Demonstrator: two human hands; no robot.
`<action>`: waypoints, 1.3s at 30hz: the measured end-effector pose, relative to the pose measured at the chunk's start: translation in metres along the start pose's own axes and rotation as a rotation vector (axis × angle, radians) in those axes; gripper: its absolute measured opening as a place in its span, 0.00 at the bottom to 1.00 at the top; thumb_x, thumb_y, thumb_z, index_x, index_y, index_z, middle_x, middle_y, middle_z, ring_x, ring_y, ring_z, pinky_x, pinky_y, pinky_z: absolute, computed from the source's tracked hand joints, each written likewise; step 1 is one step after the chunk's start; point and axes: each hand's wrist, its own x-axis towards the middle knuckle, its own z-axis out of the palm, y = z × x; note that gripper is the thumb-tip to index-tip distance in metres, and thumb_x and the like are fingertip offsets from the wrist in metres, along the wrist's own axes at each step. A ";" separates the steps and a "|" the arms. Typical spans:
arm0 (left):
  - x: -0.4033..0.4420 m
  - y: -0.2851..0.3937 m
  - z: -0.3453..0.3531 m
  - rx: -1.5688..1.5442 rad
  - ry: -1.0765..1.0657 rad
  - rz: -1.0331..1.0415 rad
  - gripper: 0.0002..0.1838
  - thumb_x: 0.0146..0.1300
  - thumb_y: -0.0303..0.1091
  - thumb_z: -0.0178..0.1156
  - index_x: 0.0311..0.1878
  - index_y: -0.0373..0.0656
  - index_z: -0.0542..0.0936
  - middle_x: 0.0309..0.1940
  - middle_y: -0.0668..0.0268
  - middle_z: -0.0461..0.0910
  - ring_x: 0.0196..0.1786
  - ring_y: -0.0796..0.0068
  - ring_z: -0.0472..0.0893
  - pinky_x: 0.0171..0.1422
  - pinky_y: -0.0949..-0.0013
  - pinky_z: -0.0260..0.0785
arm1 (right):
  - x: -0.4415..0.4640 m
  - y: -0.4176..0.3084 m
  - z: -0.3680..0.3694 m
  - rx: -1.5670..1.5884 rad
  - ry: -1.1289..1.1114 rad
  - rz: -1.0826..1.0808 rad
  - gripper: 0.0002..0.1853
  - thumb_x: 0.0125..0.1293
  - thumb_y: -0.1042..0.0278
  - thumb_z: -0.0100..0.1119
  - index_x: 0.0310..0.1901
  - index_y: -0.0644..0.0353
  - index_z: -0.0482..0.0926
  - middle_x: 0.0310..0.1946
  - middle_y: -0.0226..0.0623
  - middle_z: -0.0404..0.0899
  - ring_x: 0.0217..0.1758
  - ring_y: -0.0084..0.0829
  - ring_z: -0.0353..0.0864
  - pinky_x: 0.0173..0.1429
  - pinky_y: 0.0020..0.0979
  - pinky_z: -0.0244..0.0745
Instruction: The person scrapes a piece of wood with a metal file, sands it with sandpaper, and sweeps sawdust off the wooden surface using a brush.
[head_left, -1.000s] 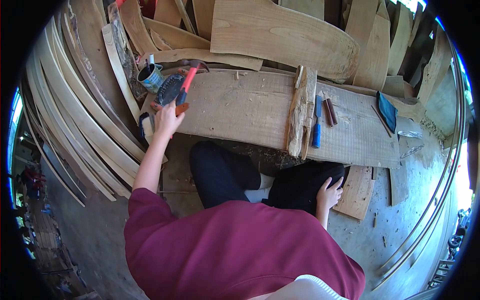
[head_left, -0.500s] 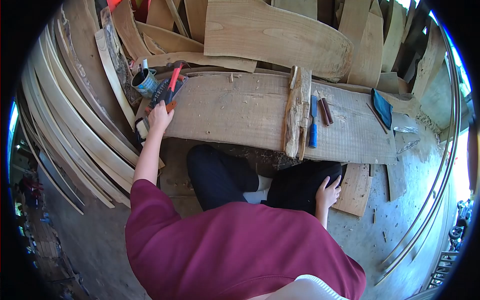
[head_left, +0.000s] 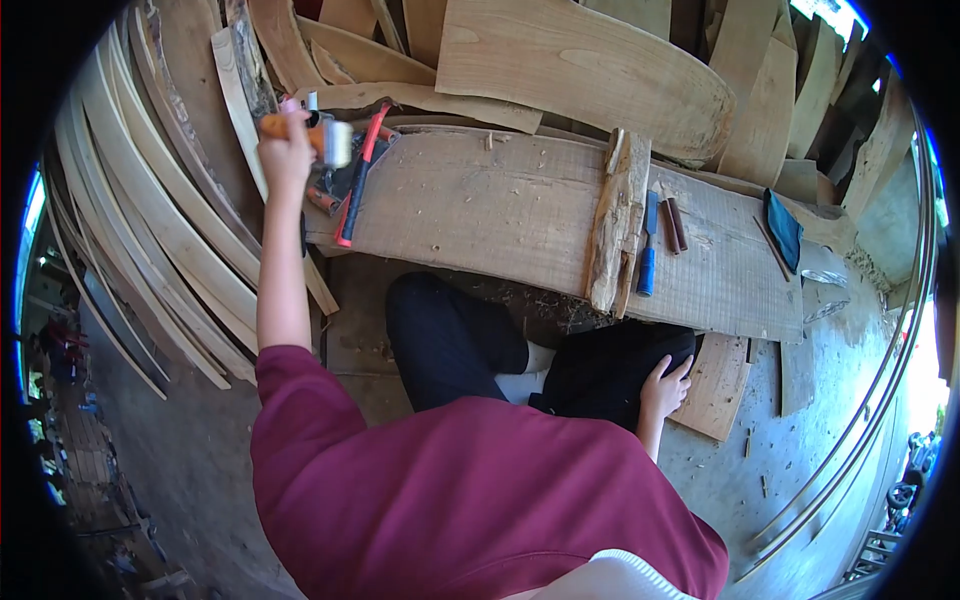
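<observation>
Brush [head_left: 326, 143], in the head view, sits in the left hand [head_left: 285, 155], fingers wrapped round its orange handle, near the left end of the wooden surface [head_left: 470, 205]. Just beside it lies a red-and-black hammer [head_left: 362, 180]. The right hand [head_left: 663, 394] rests, fingers spread, on the right knee [head_left: 615, 365].

A worker's left hand [head_left: 286, 160] has moved farther off and left, uncovering the near end of the hammer [head_left: 364, 172] and lifting an orange-handled brush [head_left: 318, 140], its pale bristles now turned from left to right.
</observation>
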 end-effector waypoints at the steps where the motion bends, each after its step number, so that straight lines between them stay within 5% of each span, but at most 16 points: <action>1: 0.003 -0.007 0.015 -0.061 -0.075 0.044 0.21 0.66 0.52 0.58 0.36 0.41 0.85 0.18 0.65 0.80 0.18 0.76 0.81 0.23 0.71 0.72 | 0.000 0.000 0.000 -0.002 -0.004 -0.004 0.34 0.70 0.40 0.38 0.72 0.50 0.54 0.58 0.66 0.66 0.56 0.61 0.72 0.55 0.56 0.70; 3: -0.009 0.002 0.045 0.008 -0.182 0.148 0.23 0.65 0.52 0.58 0.26 0.41 0.81 0.15 0.64 0.78 0.18 0.73 0.80 0.23 0.69 0.69 | -0.001 0.001 0.000 0.008 0.010 -0.006 0.34 0.70 0.40 0.38 0.72 0.50 0.54 0.58 0.66 0.65 0.56 0.61 0.72 0.55 0.56 0.70; 6: 0.000 -0.050 0.097 0.191 -0.290 0.317 0.26 0.63 0.55 0.58 0.23 0.38 0.78 0.20 0.51 0.78 0.30 0.48 0.81 0.33 0.55 0.71 | 0.001 0.003 0.002 0.005 0.009 -0.008 0.34 0.70 0.39 0.38 0.72 0.50 0.54 0.58 0.66 0.65 0.56 0.61 0.72 0.55 0.56 0.70; 10: -0.009 -0.090 0.140 0.409 -0.238 0.259 0.27 0.62 0.56 0.56 0.24 0.37 0.79 0.21 0.45 0.77 0.30 0.45 0.80 0.33 0.51 0.72 | 0.000 0.004 0.001 0.034 0.015 -0.005 0.34 0.70 0.39 0.38 0.72 0.50 0.54 0.58 0.67 0.65 0.56 0.62 0.72 0.55 0.56 0.70; 12: -0.014 -0.092 0.158 0.449 -0.123 0.283 0.28 0.63 0.56 0.57 0.24 0.36 0.80 0.18 0.48 0.79 0.23 0.52 0.82 0.27 0.57 0.73 | -0.001 0.003 0.001 0.025 0.018 -0.006 0.35 0.70 0.39 0.38 0.72 0.50 0.54 0.57 0.66 0.66 0.55 0.61 0.72 0.55 0.55 0.70; 15: -0.020 -0.058 0.166 -0.151 -0.436 -0.103 0.28 0.61 0.58 0.61 0.26 0.38 0.82 0.16 0.64 0.80 0.16 0.77 0.80 0.21 0.74 0.73 | -0.002 0.001 0.000 0.018 0.016 -0.001 0.35 0.70 0.39 0.38 0.72 0.51 0.55 0.56 0.66 0.66 0.55 0.61 0.72 0.55 0.54 0.70; 18: -0.009 -0.033 0.162 -0.173 -0.342 -0.058 0.28 0.61 0.58 0.61 0.26 0.37 0.82 0.16 0.64 0.80 0.17 0.77 0.80 0.20 0.74 0.72 | -0.001 0.002 0.001 0.023 0.021 -0.004 0.35 0.70 0.39 0.38 0.72 0.51 0.55 0.56 0.65 0.67 0.55 0.61 0.72 0.55 0.54 0.70; 19: -0.005 -0.024 0.157 -0.094 -0.321 -0.066 0.29 0.62 0.58 0.59 0.28 0.35 0.82 0.18 0.57 0.81 0.20 0.66 0.82 0.24 0.66 0.75 | -0.002 0.002 0.000 0.021 0.022 0.002 0.35 0.70 0.39 0.38 0.72 0.51 0.55 0.56 0.65 0.67 0.55 0.61 0.72 0.55 0.54 0.70; 20: -0.003 -0.024 0.157 -0.096 -0.326 -0.067 0.29 0.62 0.58 0.59 0.28 0.35 0.82 0.18 0.57 0.81 0.20 0.66 0.82 0.24 0.66 0.75 | -0.002 0.001 0.000 0.024 0.025 -0.001 0.35 0.70 0.39 0.38 0.72 0.51 0.55 0.56 0.65 0.66 0.55 0.61 0.72 0.55 0.54 0.70; 22: 0.003 -0.033 0.159 0.441 -0.106 0.248 0.28 0.63 0.57 0.56 0.30 0.37 0.82 0.21 0.50 0.80 0.28 0.52 0.83 0.33 0.56 0.76 | -0.002 0.001 0.001 0.022 0.029 -0.001 0.35 0.70 0.39 0.39 0.72 0.51 0.55 0.57 0.65 0.66 0.55 0.61 0.72 0.55 0.54 0.70; 23: -0.001 -0.038 0.163 0.362 -0.122 0.214 0.26 0.64 0.55 0.53 0.30 0.40 0.83 0.24 0.46 0.79 0.34 0.44 0.81 0.41 0.50 0.74 | -0.001 0.002 0.002 0.025 0.033 -0.002 0.35 0.70 0.39 0.39 0.72 0.51 0.55 0.57 0.66 0.66 0.55 0.61 0.72 0.55 0.54 0.70; 28: -0.022 -0.057 0.187 0.380 -0.233 0.306 0.24 0.64 0.53 0.53 0.27 0.41 0.83 0.22 0.49 0.80 0.32 0.48 0.82 0.37 0.51 0.74 | -0.001 0.006 0.009 0.008 0.087 -0.013 0.35 0.69 0.37 0.38 0.72 0.47 0.55 0.55 0.62 0.68 0.53 0.59 0.74 0.54 0.53 0.71; 30: -0.016 -0.040 0.182 -0.005 -0.375 0.033 0.24 0.63 0.52 0.56 0.25 0.39 0.83 0.20 0.50 0.79 0.29 0.48 0.82 0.34 0.54 0.74 | -0.002 0.004 0.004 0.021 0.064 -0.011 0.35 0.70 0.38 0.39 0.72 0.49 0.54 0.56 0.64 0.67 0.54 0.60 0.73 0.55 0.53 0.70; 32: -0.005 -0.036 0.174 -0.009 -0.314 0.068 0.25 0.62 0.52 0.57 0.24 0.37 0.82 0.18 0.51 0.78 0.27 0.48 0.81 0.31 0.56 0.74 | -0.001 0.002 0.001 0.033 0.040 -0.018 0.35 0.70 0.40 0.39 0.72 0.51 0.54 0.57 0.67 0.66 0.56 0.61 0.72 0.57 0.54 0.69; 34: 0.004 -0.027 0.160 0.307 -0.109 0.292 0.24 0.62 0.52 0.56 0.23 0.38 0.82 0.18 0.51 0.79 0.28 0.48 0.82 0.33 0.54 0.74 | -0.002 0.001 0.002 0.023 0.037 -0.009 0.34 0.70 0.40 0.39 0.72 0.51 0.54 0.57 0.68 0.65 0.56 0.61 0.72 0.57 0.54 0.69; 39: -0.015 -0.083 0.174 0.425 -0.107 0.291 0.23 0.63 0.50 0.56 0.24 0.38 0.82 0.20 0.51 0.80 0.25 0.52 0.82 0.31 0.55 0.74 | -0.003 -0.001 -0.001 0.019 0.029 0.001 0.35 0.70 0.40 0.39 0.72 0.51 0.54 0.57 0.68 0.65 0.56 0.61 0.72 0.57 0.54 0.69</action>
